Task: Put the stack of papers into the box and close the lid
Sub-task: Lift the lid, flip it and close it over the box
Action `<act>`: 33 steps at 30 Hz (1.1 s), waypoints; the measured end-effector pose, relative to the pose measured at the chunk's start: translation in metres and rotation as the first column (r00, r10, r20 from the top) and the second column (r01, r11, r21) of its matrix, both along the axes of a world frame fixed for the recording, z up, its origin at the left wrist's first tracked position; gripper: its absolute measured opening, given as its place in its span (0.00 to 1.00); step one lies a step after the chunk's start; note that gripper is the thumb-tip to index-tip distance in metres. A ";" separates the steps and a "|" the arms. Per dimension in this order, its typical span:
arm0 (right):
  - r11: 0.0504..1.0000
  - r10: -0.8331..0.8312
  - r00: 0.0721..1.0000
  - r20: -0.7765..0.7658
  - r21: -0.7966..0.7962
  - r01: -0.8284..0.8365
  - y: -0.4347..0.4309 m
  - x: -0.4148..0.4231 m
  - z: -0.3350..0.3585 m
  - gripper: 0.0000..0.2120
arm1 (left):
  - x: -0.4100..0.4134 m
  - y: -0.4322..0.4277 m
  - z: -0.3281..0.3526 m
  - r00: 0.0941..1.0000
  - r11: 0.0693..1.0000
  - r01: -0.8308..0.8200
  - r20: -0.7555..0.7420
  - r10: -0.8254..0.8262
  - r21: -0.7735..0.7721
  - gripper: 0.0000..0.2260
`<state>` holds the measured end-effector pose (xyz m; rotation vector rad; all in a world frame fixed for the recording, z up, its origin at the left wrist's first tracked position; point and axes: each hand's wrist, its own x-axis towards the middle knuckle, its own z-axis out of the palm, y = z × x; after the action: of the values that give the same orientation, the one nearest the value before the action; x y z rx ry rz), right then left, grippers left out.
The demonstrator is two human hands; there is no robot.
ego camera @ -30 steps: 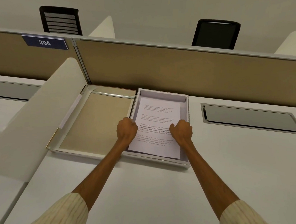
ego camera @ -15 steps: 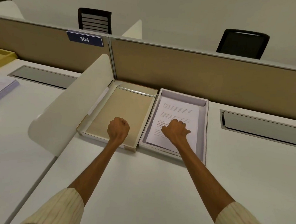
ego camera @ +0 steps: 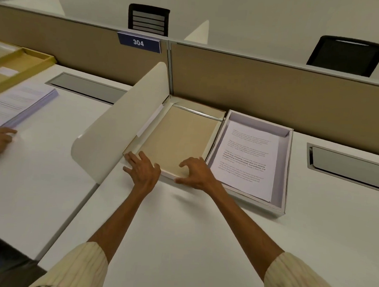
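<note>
Papers [ego camera: 245,160] sit in the box [ego camera: 286,171]. Both hands, left [ego camera: 141,168] and right [ego camera: 195,172], spread open on the lid's [ego camera: 177,138] near edge, gripping nothing yet. Risk: lid catches the paper corner when swung over.

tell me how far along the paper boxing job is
Done: the stack of papers lies inside the box. In hand: left hand and right hand, fingers spread, reach the near edge of the open lid. Left: swing it over and shut it.
</note>
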<state>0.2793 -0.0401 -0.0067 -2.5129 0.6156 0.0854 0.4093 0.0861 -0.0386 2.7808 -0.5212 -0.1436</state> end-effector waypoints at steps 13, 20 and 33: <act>0.994 -0.113 0.993 0.026 -0.004 0.113 0.024 0.001 -0.018 0.13 | -0.009 -0.018 0.001 0.971 0.949 -0.097 -0.238 0.024 -0.301 0.35; 0.985 -0.162 0.982 0.096 0.067 0.156 0.025 -0.001 -0.026 0.14 | -0.010 -0.021 0.021 0.735 0.488 -0.653 -0.642 0.221 -0.579 0.35; 0.878 -0.324 0.909 0.262 0.441 0.186 0.019 -0.008 -0.011 0.14 | -0.031 -0.029 0.047 0.922 0.370 -0.366 -0.386 0.023 -0.854 0.42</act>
<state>0.2717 -0.0213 -0.0179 -1.9604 0.7052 -0.2758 0.3785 0.0571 0.0087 1.6047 -0.0780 -0.1659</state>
